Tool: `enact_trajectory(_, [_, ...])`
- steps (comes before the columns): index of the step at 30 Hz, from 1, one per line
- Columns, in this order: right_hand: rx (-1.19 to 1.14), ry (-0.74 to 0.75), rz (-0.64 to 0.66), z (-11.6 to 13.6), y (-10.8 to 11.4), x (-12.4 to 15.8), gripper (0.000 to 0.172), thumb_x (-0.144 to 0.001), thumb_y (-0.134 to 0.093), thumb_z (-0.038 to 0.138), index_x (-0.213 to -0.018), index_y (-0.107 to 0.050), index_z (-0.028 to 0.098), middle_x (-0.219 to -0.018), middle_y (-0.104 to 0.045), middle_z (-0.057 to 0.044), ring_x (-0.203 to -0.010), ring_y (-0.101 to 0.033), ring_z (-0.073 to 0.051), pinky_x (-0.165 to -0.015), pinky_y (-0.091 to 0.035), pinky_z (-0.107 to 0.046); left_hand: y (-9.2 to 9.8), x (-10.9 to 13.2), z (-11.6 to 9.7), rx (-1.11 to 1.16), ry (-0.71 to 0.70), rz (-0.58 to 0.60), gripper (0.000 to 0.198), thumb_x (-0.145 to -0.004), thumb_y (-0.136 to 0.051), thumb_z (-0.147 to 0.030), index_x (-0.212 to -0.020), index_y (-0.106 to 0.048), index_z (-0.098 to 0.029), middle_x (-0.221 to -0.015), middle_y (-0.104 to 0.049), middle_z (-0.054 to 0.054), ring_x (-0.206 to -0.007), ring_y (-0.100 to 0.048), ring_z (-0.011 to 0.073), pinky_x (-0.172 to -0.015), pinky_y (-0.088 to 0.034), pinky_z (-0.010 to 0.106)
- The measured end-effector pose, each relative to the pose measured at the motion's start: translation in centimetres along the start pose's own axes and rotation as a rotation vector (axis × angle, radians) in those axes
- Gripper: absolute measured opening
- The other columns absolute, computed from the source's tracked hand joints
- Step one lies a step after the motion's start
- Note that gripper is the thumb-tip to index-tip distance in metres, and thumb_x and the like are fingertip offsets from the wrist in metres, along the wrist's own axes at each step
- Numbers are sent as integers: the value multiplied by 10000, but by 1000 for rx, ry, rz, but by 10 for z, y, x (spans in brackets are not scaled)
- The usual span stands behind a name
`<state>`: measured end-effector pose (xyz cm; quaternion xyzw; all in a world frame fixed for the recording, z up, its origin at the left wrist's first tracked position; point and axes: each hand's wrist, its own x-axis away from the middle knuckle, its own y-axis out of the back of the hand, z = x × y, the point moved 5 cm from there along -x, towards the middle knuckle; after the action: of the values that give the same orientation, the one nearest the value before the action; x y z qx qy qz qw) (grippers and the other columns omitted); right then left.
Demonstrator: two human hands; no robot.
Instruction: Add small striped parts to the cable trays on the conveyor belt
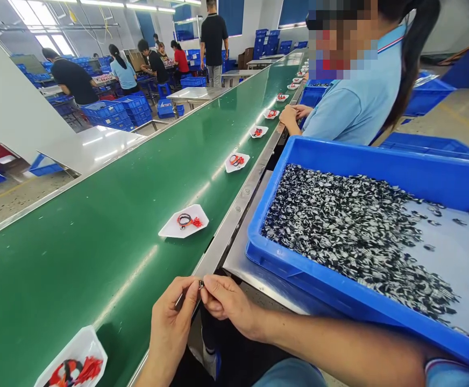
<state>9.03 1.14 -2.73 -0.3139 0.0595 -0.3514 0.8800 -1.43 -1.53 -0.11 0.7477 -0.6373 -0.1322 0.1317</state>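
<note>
While left hand (170,328) and right hand (228,302) pinch a small dark metal piece (200,284), a blue plastic crate (339,157) stands right, within reach.
Fingertips closed narrowly, held over the green conveyor belt (77,231) near edge; loose black-and-white pieces (351,231) fill the crate; white trays of red-and-black cord (169,230) sit singly spaced along the belt.
</note>
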Motion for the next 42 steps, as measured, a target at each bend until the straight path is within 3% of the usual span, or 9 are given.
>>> enact_trajectory(5, [-47, -41, -27, -2, 3, -1, 390, -876, -422, 501, -684, -417, 162, -498, -239, 71, -424, -145, -56, -408, -84, -225, 3, 1, -1, -76, -34, -36, 194, -814, -538, -354, -936, -615, -224, -885, -619, -3, -782, -573, 103, -712, -462, 182])
enact_trajectory(11, [-76, -68, -40, -2, 3, -1, 365, -885, -415, 469, -685, -410, 163, -496, -233, 73, -419, -147, -56, -406, -81, -222, 3, 2, -3, -138, -32, -61, 174, -816, -535, -369, -909, -616, -246, -821, -620, -34, -708, -570, 78, -666, -453, 161])
enact_trajectory(17, [-93, -92, -56, 2, 3, -1, 372, -869, -430, 490, -688, -403, 166, -498, -246, 78, -408, -152, -48, -403, -72, -219, 11, -1, -1, -190, -17, -140, 220, -816, -517, -403, -895, -623, -227, -854, -635, -7, -758, -587, 113, -698, -465, 204])
enact_trajectory(20, [-100, -101, -64, 3, 3, -1, 378, -852, -453, 502, -687, -403, 166, -493, -251, 81, -403, -158, -43, -403, -70, -218, 27, -7, -6, -254, -30, -239, 234, -798, -530, -428, -864, -633, -228, -848, -639, -9, -780, -583, 123, -722, -458, 218])
enact_trajectory(23, [-104, -100, -65, 3, 3, -1, 383, -849, -457, 508, -686, -406, 165, -487, -252, 81, -400, -160, -42, -402, -69, -218, 55, -14, -11, -347, -24, -380, 235, -778, -543, -451, -831, -627, -237, -822, -627, -22, -755, -555, 122, -729, -439, 234])
enact_trajectory(26, [-115, -105, -58, 1, 4, -1, 390, -839, -469, 518, -686, -408, 164, -489, -260, 79, -403, -165, -41, -405, -71, -217, 82, -23, -11, -571, 6, -451, 252, -788, -504, -469, -817, -626, -250, -845, -609, -18, -787, -515, 143, -728, -413, 270])
enact_trajectory(31, [-153, -119, -53, -1, 5, -2, 376, -836, -480, 514, -709, -427, 164, -499, -280, 75, -405, -179, -42, -415, -78, -218, 102, -36, 0, -850, 78, -330, 240, -796, -473, -411, -773, -660, -262, -819, -601, 15, -801, -464, 202, -699, -344, 336])
enact_trajectory(38, [-180, -114, -59, -2, 4, -2, 345, -852, -479, 480, -731, -448, 158, -508, -304, 68, -403, -194, -41, -428, -91, -223, 98, -37, 0, -1022, 124, -168, 229, -813, -452, -321, -723, -656, -266, -788, -587, 29, -782, -430, 214, -642, -264, 312])
enact_trajectory(42, [-200, -114, -70, -2, 4, -2, 335, -856, -483, 473, -755, -475, 154, -522, -319, 61, -412, -217, -43, -436, -111, -220, 100, -31, -2, -1064, 141, -139, 272, -827, -427, -319, -676, -642, -252, -759, -578, 36, -761, -431, 205, -628, -255, 302])
